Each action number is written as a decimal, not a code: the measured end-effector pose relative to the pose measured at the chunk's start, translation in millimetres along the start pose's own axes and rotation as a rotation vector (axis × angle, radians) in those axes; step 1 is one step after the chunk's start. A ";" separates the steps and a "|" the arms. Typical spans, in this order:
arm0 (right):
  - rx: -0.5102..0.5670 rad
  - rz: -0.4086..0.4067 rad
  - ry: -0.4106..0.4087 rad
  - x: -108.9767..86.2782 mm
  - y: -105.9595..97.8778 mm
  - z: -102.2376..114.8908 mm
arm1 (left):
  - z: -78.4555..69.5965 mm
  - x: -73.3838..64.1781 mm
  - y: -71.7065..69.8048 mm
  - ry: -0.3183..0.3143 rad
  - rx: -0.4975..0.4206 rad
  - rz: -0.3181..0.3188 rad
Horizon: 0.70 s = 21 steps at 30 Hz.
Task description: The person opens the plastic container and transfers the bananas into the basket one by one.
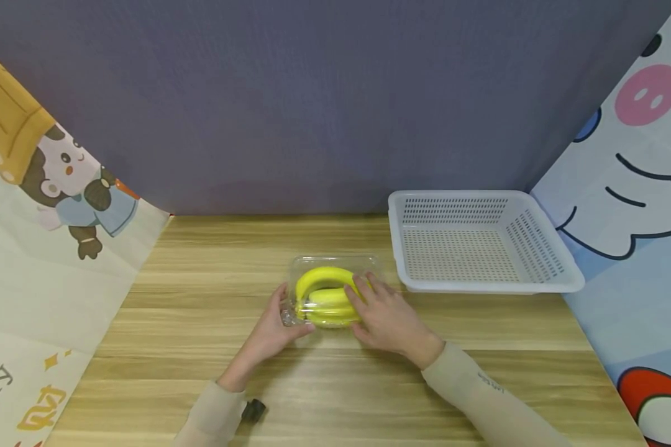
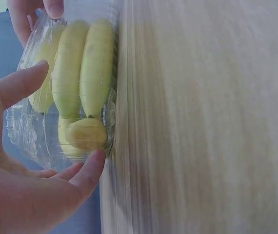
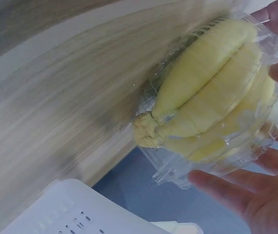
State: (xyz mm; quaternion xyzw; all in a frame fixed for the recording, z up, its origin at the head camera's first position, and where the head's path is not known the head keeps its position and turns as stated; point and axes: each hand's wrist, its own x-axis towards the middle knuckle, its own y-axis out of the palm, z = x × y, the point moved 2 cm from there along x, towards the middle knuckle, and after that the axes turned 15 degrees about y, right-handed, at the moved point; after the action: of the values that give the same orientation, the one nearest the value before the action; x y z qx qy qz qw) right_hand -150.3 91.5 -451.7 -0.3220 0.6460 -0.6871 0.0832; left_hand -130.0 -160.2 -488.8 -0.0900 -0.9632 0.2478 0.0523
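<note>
Box (image 1: 298, 268) of bananas (image 1: 325, 274) is gripped by the left hand (image 1: 274, 327) and touched by the spread right hand (image 1: 390, 316), seemingly for steadiness.

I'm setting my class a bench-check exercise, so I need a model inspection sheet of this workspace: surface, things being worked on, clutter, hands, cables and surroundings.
Surface: wood-grain table.
Job's things: clear plastic container with yellow bananas inside.
Clutter: small dark object beside the left sleeve, identity unclear; white perforated basket at right, apart from the container.
Hands: left hand holds the container's left end; right hand rests on its right part.
Cables: nothing seen.
Surroundings: dark grey backdrop; left cartoon sheet and right cartoon sheet along the sides.
</note>
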 end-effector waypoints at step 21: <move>0.079 -0.143 -0.034 6.7 4.2 -9.5 | 9.2 2.1 3.8 -0.042 -0.067 -0.026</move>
State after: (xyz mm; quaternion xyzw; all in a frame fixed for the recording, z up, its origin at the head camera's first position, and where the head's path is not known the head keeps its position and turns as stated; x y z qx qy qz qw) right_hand -162.0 95.2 -453.0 -0.3751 0.5923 -0.7107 0.0575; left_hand -132.8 -160.8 -498.6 -0.0740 -0.9729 0.2168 0.0320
